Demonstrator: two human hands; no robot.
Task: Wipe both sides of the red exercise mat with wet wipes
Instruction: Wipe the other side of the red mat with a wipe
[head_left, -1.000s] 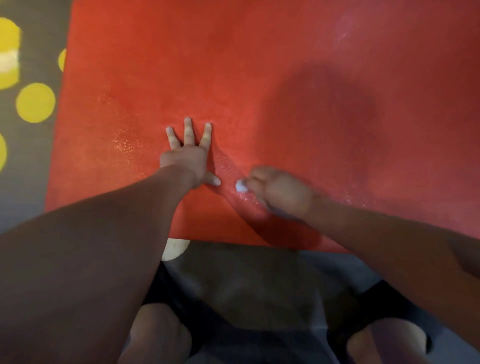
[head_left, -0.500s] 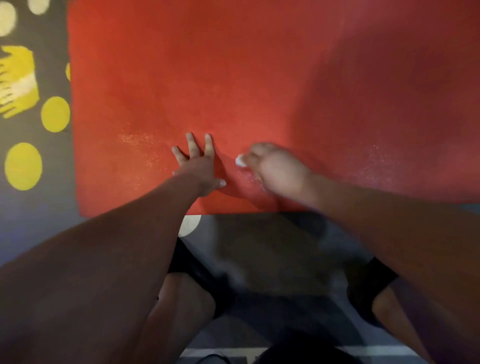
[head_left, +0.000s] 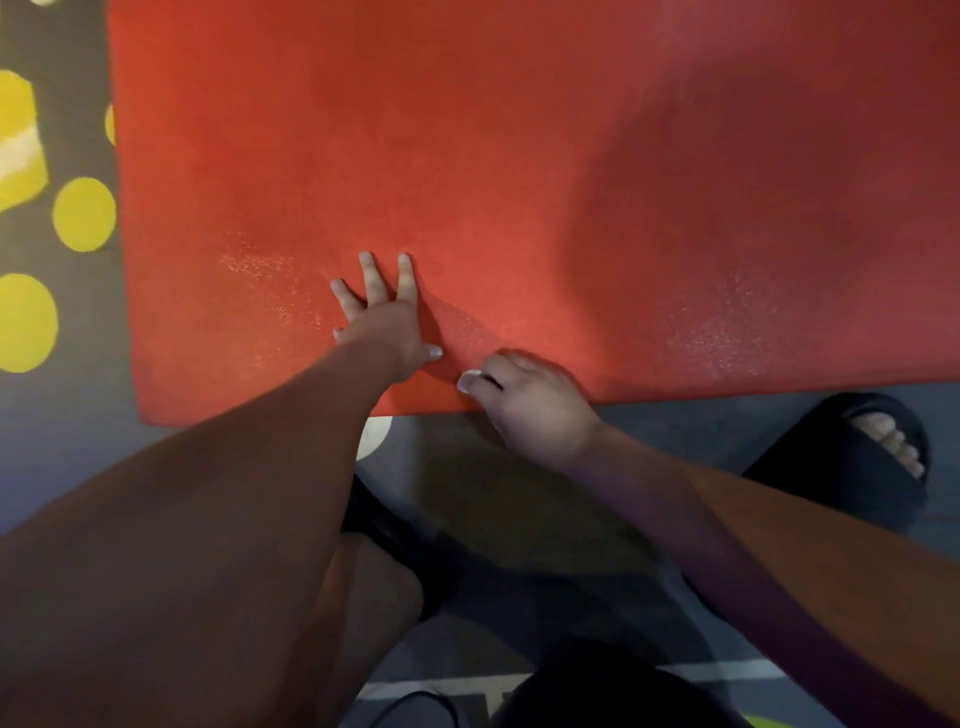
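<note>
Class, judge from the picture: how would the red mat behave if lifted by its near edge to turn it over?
It probably flops and droops: the red mat looks thin and lies flat on the floor. It may slide when pushed, since the left hand presses flat on it. Speckled sheen suggests damp, perhaps slippery, patches.

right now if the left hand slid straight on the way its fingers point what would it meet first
Nothing but mat: the left hand lies flat on the red mat, fingers pointing away from the person, and only bare mat shows ahead up to the frame's top edge.
</note>
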